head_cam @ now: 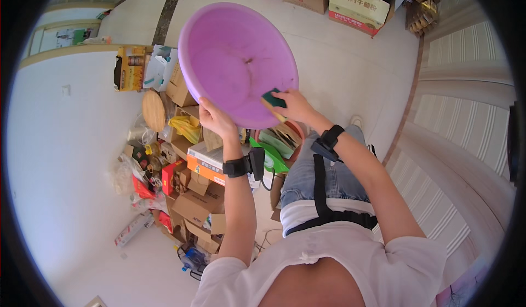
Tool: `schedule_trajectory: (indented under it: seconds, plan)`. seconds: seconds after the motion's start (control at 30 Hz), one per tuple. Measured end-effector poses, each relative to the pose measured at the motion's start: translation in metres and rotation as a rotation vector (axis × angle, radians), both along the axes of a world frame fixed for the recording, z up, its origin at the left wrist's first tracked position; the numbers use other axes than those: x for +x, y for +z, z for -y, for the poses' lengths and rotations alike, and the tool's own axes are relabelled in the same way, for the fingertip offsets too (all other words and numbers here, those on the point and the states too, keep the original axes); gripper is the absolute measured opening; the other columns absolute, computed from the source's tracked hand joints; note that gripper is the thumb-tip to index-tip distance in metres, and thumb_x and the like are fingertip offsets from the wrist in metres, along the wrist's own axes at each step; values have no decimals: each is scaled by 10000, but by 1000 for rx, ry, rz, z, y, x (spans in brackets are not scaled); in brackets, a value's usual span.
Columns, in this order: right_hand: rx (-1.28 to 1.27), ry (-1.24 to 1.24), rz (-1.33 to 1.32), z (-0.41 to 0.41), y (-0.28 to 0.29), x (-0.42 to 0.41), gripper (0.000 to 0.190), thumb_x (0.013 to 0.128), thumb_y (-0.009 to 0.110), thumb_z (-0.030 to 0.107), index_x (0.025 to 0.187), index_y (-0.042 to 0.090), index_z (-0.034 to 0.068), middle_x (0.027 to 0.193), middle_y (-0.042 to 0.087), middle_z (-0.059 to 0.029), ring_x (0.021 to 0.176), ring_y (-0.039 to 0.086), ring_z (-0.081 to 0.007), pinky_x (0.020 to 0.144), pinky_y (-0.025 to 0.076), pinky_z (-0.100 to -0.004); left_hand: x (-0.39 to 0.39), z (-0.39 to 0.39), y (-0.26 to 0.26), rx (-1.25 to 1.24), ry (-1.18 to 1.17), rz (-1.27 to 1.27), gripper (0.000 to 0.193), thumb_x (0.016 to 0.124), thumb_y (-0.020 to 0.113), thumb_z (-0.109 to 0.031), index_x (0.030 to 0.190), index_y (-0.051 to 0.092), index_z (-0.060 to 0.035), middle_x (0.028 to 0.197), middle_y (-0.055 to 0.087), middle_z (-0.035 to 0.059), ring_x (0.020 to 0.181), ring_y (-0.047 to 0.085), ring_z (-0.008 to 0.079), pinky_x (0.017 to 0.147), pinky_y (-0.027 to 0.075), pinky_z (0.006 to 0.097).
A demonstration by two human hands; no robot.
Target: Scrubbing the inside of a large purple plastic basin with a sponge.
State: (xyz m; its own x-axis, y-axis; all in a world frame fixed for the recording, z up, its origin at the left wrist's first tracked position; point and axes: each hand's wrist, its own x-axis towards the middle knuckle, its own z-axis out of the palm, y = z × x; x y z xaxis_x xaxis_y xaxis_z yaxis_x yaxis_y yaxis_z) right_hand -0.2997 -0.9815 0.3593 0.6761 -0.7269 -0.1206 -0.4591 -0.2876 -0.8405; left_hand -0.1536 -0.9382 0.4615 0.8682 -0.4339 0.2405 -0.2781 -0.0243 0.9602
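A purple plastic basin [222, 60] is held up and tilted so that its inside faces me. My left hand [218, 119] grips its near left rim, thumb over the edge and the other fingers hidden behind the wall. In my right hand [298, 106] is a scouring sponge [274, 98] with a dark green pad and a yellow foam side. The sponge is at the basin's lower right inner wall, by the rim; whether it presses on the plastic I cannot tell. Dark specks and brownish smears mark the basin's inside.
Cardboard boxes [197, 206], bags and bottles are piled along the white wall [70, 142] on the left. A reddish tub [299, 147] with flat items stands below the basin. More cartons [357, 7] sit at the top right on the tiled floor [349, 60]. Striped panels [456, 114] line the right.
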Motion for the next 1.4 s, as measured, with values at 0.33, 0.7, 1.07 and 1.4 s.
schedule_trajectory:
  seconds: [0.33, 0.7, 1.07, 1.4]
  plan:
    - [440, -36, 359, -27, 25, 36, 394, 643, 580, 262, 954, 527, 27, 843, 542, -170, 751, 529, -272, 674, 404, -306, -4, -10, -6, -7, -67, -22, 330, 819, 387, -230, 658, 480, 42, 579, 493, 17, 521, 408, 59, 466, 342, 204]
    - [-196, 30, -239, 3, -51, -15, 328, 588, 596, 227, 891, 570, 104, 862, 522, -127, 806, 483, -275, 691, 393, -352, -17, -17, 20, 161, -207, 86, 181, 748, 522, -133, 726, 534, 46, 630, 528, 20, 545, 443, 48, 488, 348, 171]
    - [387, 15, 449, 11, 1, 50, 376, 656, 584, 164, 990, 484, 24, 900, 520, -133, 777, 521, -209, 671, 413, -286, -20, -18, 20, 172, -296, 64, 152, 719, 548, -116, 659, 535, 23, 518, 488, -2, 475, 395, 22, 412, 304, 176]
    - [197, 98, 59, -17, -26, 51, 313, 679, 536, 300, 848, 555, 37, 742, 566, -152, 686, 548, -253, 617, 423, -322, -27, -27, 34, 174, -308, 28, 172, 735, 534, -129, 652, 522, 21, 514, 466, -13, 485, 378, 27, 427, 302, 174]
